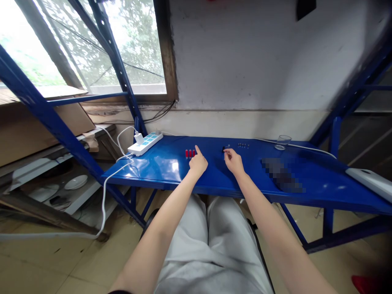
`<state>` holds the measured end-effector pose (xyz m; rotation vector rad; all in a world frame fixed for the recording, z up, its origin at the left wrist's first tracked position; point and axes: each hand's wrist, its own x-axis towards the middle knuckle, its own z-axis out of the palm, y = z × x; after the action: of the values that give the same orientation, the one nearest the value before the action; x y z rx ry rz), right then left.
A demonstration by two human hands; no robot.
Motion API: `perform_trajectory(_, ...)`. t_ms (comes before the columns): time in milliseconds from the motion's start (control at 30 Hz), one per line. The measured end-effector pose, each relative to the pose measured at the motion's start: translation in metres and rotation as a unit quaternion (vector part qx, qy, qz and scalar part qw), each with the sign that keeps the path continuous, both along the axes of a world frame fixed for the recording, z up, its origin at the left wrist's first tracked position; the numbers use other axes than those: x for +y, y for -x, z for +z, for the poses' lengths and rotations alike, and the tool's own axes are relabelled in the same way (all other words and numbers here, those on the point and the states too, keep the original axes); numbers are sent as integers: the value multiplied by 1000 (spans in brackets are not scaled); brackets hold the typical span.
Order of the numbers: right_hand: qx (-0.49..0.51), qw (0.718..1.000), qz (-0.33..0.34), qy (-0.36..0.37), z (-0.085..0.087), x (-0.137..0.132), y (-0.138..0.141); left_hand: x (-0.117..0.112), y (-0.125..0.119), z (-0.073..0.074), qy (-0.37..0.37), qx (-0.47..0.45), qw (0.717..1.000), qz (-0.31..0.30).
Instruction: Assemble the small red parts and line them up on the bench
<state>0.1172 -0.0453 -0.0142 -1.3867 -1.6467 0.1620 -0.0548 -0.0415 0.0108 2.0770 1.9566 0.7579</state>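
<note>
My left hand (pixel 198 163) rests on the blue metal shelf (pixel 165 163) with its index finger stretched out toward a row of three small red pieces (pixel 190 153); the other fingers are curled. My right hand (pixel 233 159) is pinched on a small dark object (pixel 226 148) just beyond its fingertips. A row of several tiny dark parts (pixel 243 145) lies a little farther back to the right.
A white power strip (pixel 145 143) with a plugged-in charger and cable lies at the shelf's left rear. A clear glass (pixel 282 142) stands at the back right beside a white cable. A blurred dark item (pixel 281 175) lies right of my hands. Cardboard and plates sit lower left.
</note>
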Motion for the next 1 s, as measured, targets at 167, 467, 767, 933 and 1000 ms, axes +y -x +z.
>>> perform_trajectory(167, -12, 1000, 0, 17, 3, -3, 1, 5, 0, 0, 14, -25, 1000, -9)
perform_trajectory(467, -14, 1000, 2, 4, 2, -2, 1, 9, 0, -4, -3, -34, 999, -10)
perform_trajectory(767, -20, 1000, 1, 0, 3, -4, 2, 12, -8, -5, -38, -117, 991, -57)
perform_trajectory(933, -28, 1000, -10, -6, 2, -3, 1, 17, -16, -15, -81, -207, 970, -97)
perform_trajectory(1000, -29, 1000, -7, -7, 2, -3, 1, 16, -16, -19, -96, -239, 960, -112)
